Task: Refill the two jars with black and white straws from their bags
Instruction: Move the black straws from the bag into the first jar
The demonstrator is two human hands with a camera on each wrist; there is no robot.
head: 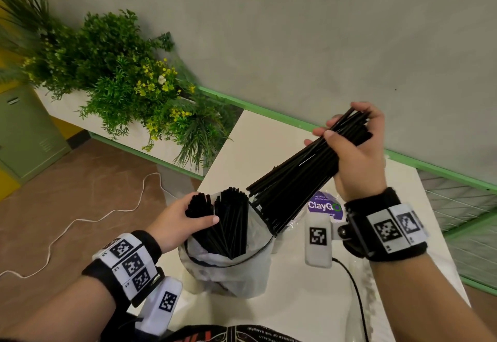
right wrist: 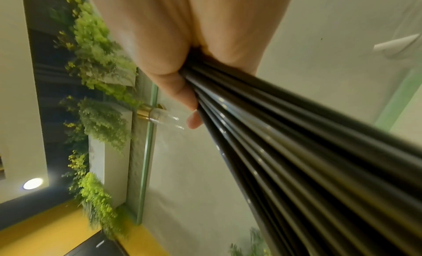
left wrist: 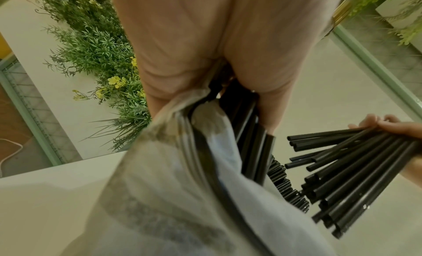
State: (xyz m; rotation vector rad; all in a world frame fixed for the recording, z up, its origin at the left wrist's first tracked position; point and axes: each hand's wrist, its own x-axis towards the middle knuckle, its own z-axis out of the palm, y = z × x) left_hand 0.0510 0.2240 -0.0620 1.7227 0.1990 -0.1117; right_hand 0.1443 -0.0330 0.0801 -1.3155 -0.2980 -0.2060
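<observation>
Black straws (head: 304,169) in right hand (head: 355,153), above bag (head: 242,269)

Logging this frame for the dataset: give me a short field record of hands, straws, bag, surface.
left hand: grips the straws standing in the bag, at their tops
right hand: grip round a bundle of black straws, raised and tilted
bundle: lower ends at the bag's mouth; whether fully out cannot be told
bag: translucent plastic, open, on the table, black straws inside
jars: a clear cylinder with a gold band shows in the right wrist view; hard to tell more
white straws: none in view
other: purple sticker, plants
</observation>
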